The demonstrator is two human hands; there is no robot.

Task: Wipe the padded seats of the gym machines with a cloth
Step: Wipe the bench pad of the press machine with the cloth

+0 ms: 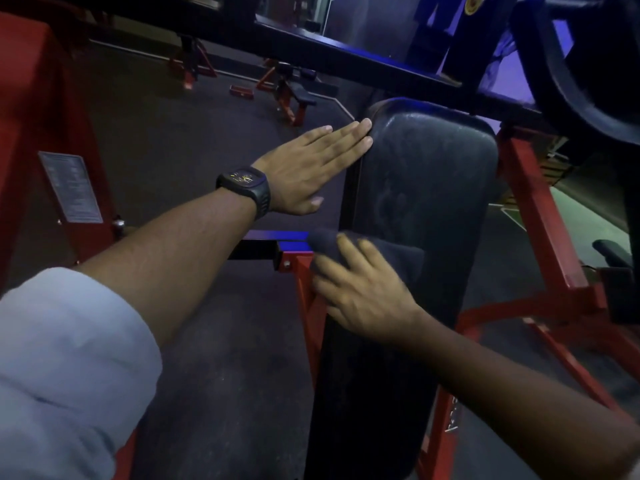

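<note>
Gym floor (pixel 214 341): dark matting, running under and around the machine I stand at.

1. Sleeve (pixel 62 368), pale blue, pushed up my left forearm; nearest item.
2. Padded seat (pixel 426 188): long black pad on a red frame (pixel 540 216), running away from me. I judge it firm foam under slick vinyl, fixed and not to be lifted; it should take pressure without shifting. Smears show on its far half.
3. Cloth (pixel 398 258): dark, soft, bunched, lying at mid-pad toward the left edge. Light and limp by my estimate; best driven under a flat palm, not pinched.
4. Right hand (pixel 363 292): fingers spread and fairly straight, pressing the cloth onto the pad. Blurred, so finer detail I cannot tell.
5. Left hand (pixel 308 171): flat, fingers straight and together, tips touching the pad's upper left edge, holding nothing. Black watch (pixel 247 188) on the wrist.
6. Edges: the pad's left side drops to open floor, giving free room there; the red frame runs close along the right.
7. Overhead bar (pixel 346 53) and weight plate (pixel 588 64) hang just beyond the far end, so strokes that way have little clearance.
8. Other benches (pixel 294 98), well apart, across the floor.
</note>
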